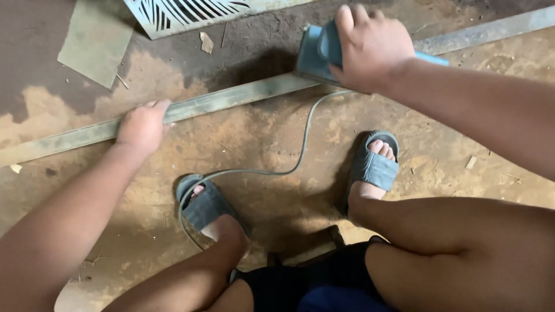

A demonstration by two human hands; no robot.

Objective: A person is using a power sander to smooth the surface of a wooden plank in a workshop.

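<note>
Right hand (370, 49) is clenched over the top of a blue-green electric sander with a flat rectangular base (317, 55), pressing it down onto a long, narrow grey-green wooden strip (231, 99) that lies on the dusty brown floor (277, 150). That strip's long axis runs slantwise across the view, lower toward the left hand (141, 127) and rising past the right hand to the far upper corner. It passes directly beneath both hands, so neither has to reach; the sander sits on the stretch under the right hand, well apart from the left.

Left hand rests palm-down on the near edge of the same strip, fingers curled over its top, pinning it to the floor rather than lifting it.

From the sander a thin grey power cord (289, 167) drops toward the body, curving between the two feet in grey slide sandals (373, 167), which stand just behind the strip.

Beyond the left hand lies a flat greenish sheet (95, 40), and beyond the sander a pale panel with cut-out slots (185, 14). Small wood chips and sawdust lie scattered around.
</note>
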